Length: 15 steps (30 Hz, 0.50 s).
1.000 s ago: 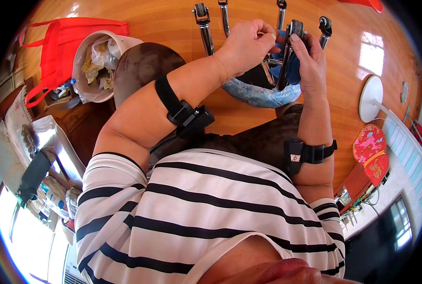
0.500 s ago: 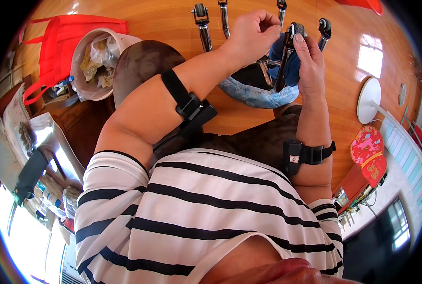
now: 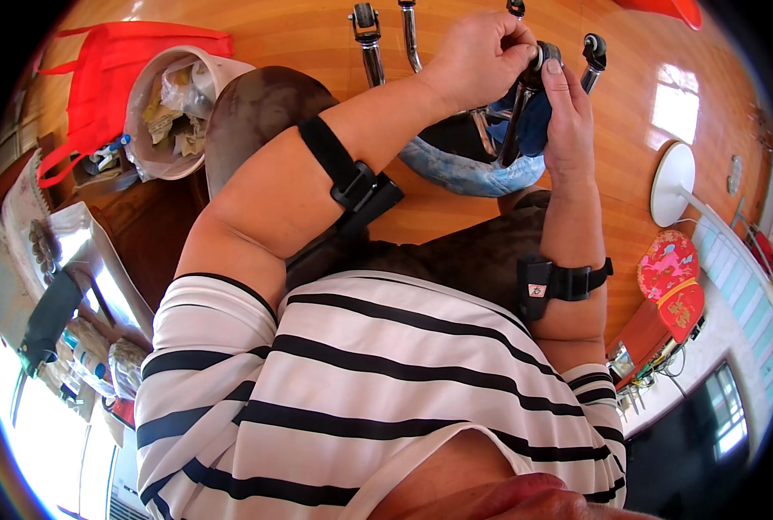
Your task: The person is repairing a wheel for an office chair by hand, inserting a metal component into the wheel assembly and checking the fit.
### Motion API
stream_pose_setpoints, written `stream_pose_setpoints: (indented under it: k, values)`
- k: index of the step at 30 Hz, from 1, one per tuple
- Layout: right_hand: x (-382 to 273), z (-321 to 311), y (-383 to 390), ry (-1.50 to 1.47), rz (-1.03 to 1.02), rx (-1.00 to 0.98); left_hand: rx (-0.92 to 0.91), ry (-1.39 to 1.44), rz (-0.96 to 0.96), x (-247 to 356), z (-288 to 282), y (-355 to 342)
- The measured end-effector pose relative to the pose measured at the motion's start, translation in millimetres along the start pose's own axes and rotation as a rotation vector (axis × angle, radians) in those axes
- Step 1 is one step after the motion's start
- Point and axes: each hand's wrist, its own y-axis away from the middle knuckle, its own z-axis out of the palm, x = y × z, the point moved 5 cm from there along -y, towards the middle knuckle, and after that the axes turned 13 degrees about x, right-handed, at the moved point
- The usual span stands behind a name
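An upturned frame with chrome legs (image 3: 371, 62) and black casters (image 3: 594, 54) has a padded blue fabric rim (image 3: 456, 173) below it. My right hand (image 3: 567, 121) is closed round the nearest caster (image 3: 541, 56) at the top of its leg, thumb against the wheel. My left hand (image 3: 482, 61) is pinched at that wheel's left side; whatever lies between its fingertips is too small or hidden to make out. Dark blue fabric (image 3: 534, 130) shows behind the right hand.
Around me on the wooden floor (image 3: 629, 147) are a bin of rubbish (image 3: 139, 113), a red bag (image 3: 96, 69), a dark rounded surface (image 3: 256, 113), a white round-based stand (image 3: 671, 186) and a red patterned item (image 3: 668, 264). Cluttered furniture (image 3: 65, 303) stands at left.
My left hand has risen and shifted right to the side of the wheel, its fingers still pinched. My right hand keeps hold of the caster with little movement.
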Motion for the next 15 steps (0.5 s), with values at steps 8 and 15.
stream_pose_setpoints:
  k: [8, 15]
  values:
    - [6, -3, -4, -0.055, 0.053, 0.000, -0.022, 0.240, -0.360, -13, -2, 5]
    - [3, -2, -3, -0.039, 0.050, -0.005, 0.060, 0.514, -0.682, -24, -4, 11]
